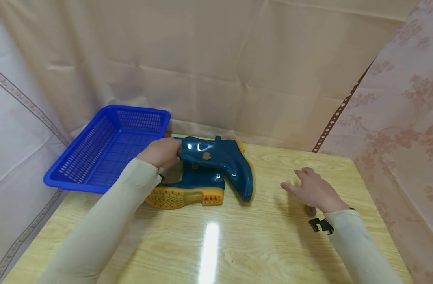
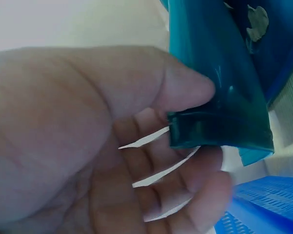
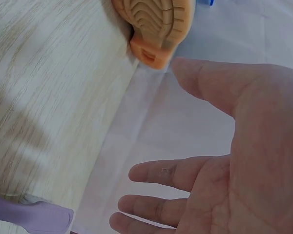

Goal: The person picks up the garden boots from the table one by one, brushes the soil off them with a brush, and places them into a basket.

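Observation:
Two dark teal rain boots with yellow soles lie in the middle of the head view. My left hand (image 1: pixel 163 153) grips the upper rain boot (image 1: pixel 220 156) at the rim of its shaft, its toe pointing right and toward me. In the left wrist view, the thumb (image 2: pixel 185 90) presses on the outside of the shaft (image 2: pixel 219 97) and the fingers curl behind it. The lower rain boot (image 1: pixel 202 179) lies on its side, partly under the upper one, its sole (image 1: pixel 170 198) facing me. Apart from both boots, my right hand (image 1: pixel 313 191) hovers over the table with fingers spread, holding nothing.
A blue plastic basket (image 1: pixel 76 183) stands at the left of the wooden table (image 1: pixel 259 244), close to the boots. Beige cloth (image 1: pixel 209 71) hangs behind the table. A purple handle-like object (image 3: pixel 36 214) shows at the lower left of the right wrist view.

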A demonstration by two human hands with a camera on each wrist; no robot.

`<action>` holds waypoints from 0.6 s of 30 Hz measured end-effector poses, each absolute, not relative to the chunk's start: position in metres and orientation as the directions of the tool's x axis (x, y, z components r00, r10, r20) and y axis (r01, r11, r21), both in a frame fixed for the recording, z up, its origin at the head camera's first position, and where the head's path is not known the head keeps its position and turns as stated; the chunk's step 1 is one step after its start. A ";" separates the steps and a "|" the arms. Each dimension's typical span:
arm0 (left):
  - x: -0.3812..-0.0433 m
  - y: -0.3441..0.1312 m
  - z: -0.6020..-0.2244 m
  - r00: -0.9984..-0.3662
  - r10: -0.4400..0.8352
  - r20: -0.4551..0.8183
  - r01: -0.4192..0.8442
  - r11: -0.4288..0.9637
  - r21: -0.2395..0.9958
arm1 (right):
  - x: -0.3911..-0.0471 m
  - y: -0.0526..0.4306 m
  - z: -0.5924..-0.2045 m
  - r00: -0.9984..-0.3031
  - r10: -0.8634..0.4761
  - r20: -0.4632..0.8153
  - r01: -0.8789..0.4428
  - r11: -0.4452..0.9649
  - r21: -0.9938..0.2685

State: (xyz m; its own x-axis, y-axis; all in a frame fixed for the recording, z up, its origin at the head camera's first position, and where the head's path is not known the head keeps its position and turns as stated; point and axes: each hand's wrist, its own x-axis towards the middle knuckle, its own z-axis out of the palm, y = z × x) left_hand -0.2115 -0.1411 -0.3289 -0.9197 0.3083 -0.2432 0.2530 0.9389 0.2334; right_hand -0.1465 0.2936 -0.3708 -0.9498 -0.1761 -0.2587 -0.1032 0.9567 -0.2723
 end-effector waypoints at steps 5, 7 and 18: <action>-0.213 -0.142 -0.328 -0.944 0.303 -0.132 0.260 0.927 0.269 | -0.152 0.291 -0.371 -0.944 -0.186 -0.273 -0.111 0.957 -0.269; -0.215 -0.142 -0.327 -0.944 0.316 -0.092 0.282 0.921 0.271 | -0.155 0.289 -0.368 -0.942 -0.184 -0.279 -0.110 0.959 -0.259; -0.216 -0.135 -0.319 -0.918 0.391 0.062 0.394 0.886 0.245 | -0.164 0.283 -0.359 -0.940 -0.166 -0.299 -0.101 0.970 -0.222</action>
